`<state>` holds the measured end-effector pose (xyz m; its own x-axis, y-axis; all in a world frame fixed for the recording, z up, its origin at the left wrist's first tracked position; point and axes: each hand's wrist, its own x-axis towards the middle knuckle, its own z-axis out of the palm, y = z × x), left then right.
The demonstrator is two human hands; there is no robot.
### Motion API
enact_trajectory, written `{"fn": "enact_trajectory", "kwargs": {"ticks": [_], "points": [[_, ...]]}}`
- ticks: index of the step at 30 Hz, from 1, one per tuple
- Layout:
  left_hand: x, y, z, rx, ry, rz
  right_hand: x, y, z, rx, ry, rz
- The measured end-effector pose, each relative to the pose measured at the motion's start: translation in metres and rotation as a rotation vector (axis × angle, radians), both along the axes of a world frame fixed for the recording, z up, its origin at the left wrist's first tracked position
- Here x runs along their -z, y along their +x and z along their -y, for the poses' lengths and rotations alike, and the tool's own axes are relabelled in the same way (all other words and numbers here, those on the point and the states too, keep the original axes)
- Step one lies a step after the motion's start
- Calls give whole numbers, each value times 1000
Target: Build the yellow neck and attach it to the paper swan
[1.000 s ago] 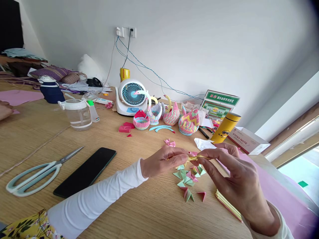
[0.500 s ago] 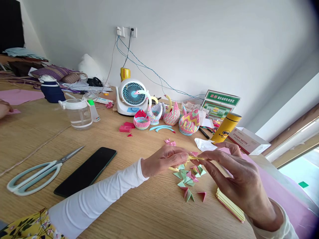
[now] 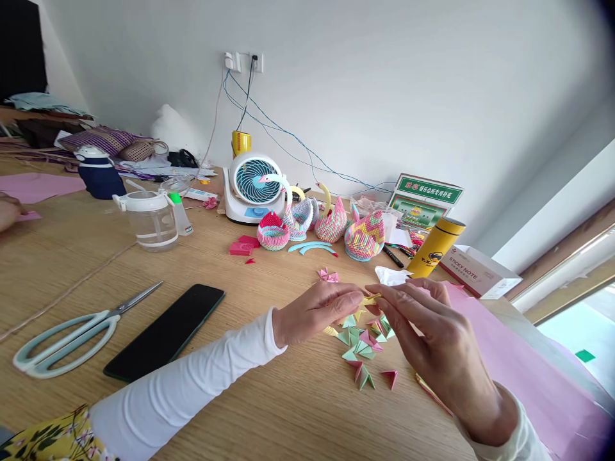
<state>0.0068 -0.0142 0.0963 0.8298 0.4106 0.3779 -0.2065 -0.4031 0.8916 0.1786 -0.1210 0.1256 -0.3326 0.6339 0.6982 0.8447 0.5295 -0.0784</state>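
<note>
My left hand [image 3: 317, 310] and my right hand [image 3: 432, 346] meet above the wooden table [image 3: 269, 410], both pinching a small yellow paper strip [image 3: 371, 298] between thumbs and fingertips. Just under the hands lies a heap of folded green and pink paper triangles [image 3: 365, 346]. A stack of yellow and pink sticky notes [image 3: 430, 390] shows partly under my right wrist. Both arms wear white sleeves.
A black phone [image 3: 166, 331] and pale blue scissors [image 3: 72, 330] lie to the left. Farther back stand paper swans and baskets [image 3: 331, 224], a small fan [image 3: 252, 186], a clear jug [image 3: 151, 221], a yellow flask [image 3: 435, 246] and a sticky-note box [image 3: 475, 269]. Pink paper [image 3: 509, 358] covers the right side. Another person's hand [image 3: 7, 210] shows at far left.
My right hand has slid left toward the left hand, and the yellow strip between them now looks shorter. The right wrist now covers more of the sticky-note stack.
</note>
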Motion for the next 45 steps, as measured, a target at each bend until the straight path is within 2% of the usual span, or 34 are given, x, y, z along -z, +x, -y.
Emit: {"fn": "enact_trajectory", "kwargs": {"ticks": [7,11,15,20,29,37,42,45], "points": [[6,5,0,-80,-126,7,5,-8,-4,37,-84,-49],[3,4,-1,65,-283,-24,4,0,-4,76,-77,-114],[0,2,-2,178,-391,-32,6,5,-4,91,-100,-282],[0,2,0,167,-413,-28,6,2,-3,83,-213,-385],[8,5,3,74,-354,-15,11,0,-5,10,-272,-417],[7,8,0,155,-455,-11,11,5,-10,-7,-336,-455],[2,6,-4,172,-465,-20,8,10,-9,78,-281,-545],[5,6,-7,141,-432,-4,9,8,-10,78,-197,-533]]}}
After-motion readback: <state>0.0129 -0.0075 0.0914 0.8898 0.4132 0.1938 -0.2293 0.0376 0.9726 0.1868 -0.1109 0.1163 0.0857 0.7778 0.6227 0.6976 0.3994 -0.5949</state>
